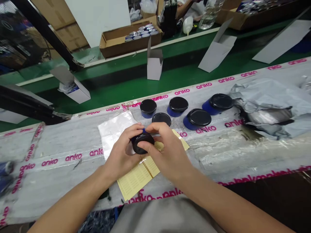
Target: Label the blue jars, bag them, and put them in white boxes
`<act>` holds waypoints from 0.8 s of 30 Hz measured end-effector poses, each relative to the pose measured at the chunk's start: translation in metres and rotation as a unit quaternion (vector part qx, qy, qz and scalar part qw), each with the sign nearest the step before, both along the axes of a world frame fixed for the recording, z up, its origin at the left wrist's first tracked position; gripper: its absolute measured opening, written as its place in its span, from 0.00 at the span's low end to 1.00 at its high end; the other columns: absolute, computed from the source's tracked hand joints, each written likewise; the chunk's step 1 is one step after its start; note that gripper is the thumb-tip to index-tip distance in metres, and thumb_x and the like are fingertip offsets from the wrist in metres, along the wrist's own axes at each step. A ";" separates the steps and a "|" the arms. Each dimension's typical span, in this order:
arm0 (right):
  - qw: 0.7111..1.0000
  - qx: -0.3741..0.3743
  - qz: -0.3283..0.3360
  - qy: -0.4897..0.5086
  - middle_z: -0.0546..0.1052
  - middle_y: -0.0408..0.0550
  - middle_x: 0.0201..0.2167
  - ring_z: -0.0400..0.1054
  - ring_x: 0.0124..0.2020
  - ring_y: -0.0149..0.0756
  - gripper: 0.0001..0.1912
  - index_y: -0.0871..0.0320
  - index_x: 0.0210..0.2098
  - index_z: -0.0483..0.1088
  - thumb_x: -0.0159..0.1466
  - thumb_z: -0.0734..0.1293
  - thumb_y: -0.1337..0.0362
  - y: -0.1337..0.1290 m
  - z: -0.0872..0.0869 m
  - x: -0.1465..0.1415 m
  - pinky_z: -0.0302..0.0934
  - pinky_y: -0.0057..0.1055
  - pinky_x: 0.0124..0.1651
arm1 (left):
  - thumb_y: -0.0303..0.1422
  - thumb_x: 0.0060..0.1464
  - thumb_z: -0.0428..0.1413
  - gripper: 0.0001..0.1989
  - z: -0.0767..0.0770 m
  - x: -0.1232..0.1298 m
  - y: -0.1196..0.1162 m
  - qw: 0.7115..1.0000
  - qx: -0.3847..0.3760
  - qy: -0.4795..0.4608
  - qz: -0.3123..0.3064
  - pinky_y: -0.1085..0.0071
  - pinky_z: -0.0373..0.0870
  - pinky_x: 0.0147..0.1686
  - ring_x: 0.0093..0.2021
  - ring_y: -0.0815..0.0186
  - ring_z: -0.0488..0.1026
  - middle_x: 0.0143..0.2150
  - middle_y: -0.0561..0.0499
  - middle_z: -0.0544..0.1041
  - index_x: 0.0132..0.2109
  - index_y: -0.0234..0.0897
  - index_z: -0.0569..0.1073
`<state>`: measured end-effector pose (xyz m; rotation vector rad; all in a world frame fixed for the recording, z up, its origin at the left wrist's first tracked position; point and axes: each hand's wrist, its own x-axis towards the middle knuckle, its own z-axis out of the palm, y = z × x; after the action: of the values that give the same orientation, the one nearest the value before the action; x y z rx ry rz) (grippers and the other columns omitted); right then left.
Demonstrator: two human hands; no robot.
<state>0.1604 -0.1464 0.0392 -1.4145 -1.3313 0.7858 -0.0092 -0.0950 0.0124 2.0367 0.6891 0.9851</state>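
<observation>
My left hand (pixel 123 150) and my right hand (pixel 165 150) both grip a small round jar with a black lid (pixel 142 142), held tilted above the bench with a little blue showing at its top. Beneath my hands lie a cream printed leaflet (pixel 138 176) and a white plastic sheet (pixel 114 132). Just beyond my fingers, a black disc (pixel 161 119) lies flat, its underside hidden. Several blue jars with black lids (pixel 178 105) stand or lean in a row further along the bench, apart from my hands.
The bench is covered in white "anko" tape (pixel 55 158), with crumpled grey plastic (pixel 267 106) at right. Behind it runs a green belt (pixel 109 89) bearing open white cartons (pixel 155 64). A cardboard tray of blue-and-silver tins (pixel 130 40) sits beyond.
</observation>
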 end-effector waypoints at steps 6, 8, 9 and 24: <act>0.999 0.037 0.000 0.002 0.80 0.41 0.38 0.77 0.38 0.33 0.05 0.52 0.40 0.71 0.66 0.69 0.69 0.004 0.005 0.017 0.71 0.28 0.38 | 0.32 0.51 0.71 0.33 0.011 -0.002 0.005 1.000 -0.006 0.000 0.029 0.54 0.72 0.63 0.66 0.55 0.71 0.62 0.45 0.73 0.61 0.50 0.70; 0.996 0.081 -0.025 -0.026 0.81 0.41 0.37 0.77 0.36 0.31 0.04 0.52 0.39 0.72 0.69 0.67 0.68 -0.002 0.005 0.031 0.70 0.27 0.38 | 0.33 0.46 0.74 0.33 0.020 -0.012 0.018 0.996 0.000 -0.011 0.093 0.56 0.74 0.60 0.64 0.54 0.72 0.60 0.46 0.74 0.58 0.48 0.73; 0.993 0.102 -0.032 -0.048 0.81 0.41 0.37 0.77 0.37 0.31 0.04 0.52 0.39 0.73 0.70 0.66 0.68 -0.006 0.004 0.038 0.70 0.28 0.39 | 0.33 0.44 0.75 0.33 0.024 -0.019 0.027 0.990 0.001 -0.016 0.139 0.56 0.74 0.60 0.62 0.54 0.73 0.59 0.46 0.75 0.57 0.47 0.74; 0.929 0.090 -0.010 -0.359 0.77 0.56 0.46 0.73 0.48 0.51 0.20 0.57 0.50 0.74 0.72 0.62 0.48 -0.035 -0.050 0.084 0.70 0.48 0.49 | 0.37 0.47 0.71 0.29 0.045 -0.084 0.078 0.882 0.072 0.100 0.454 0.53 0.69 0.57 0.55 0.53 0.74 0.51 0.45 0.77 0.55 0.41 0.74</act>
<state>0.2440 -0.1818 -0.0111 -1.6296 -1.8735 0.0977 -0.0937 -0.0175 0.0576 1.9406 1.8307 1.3567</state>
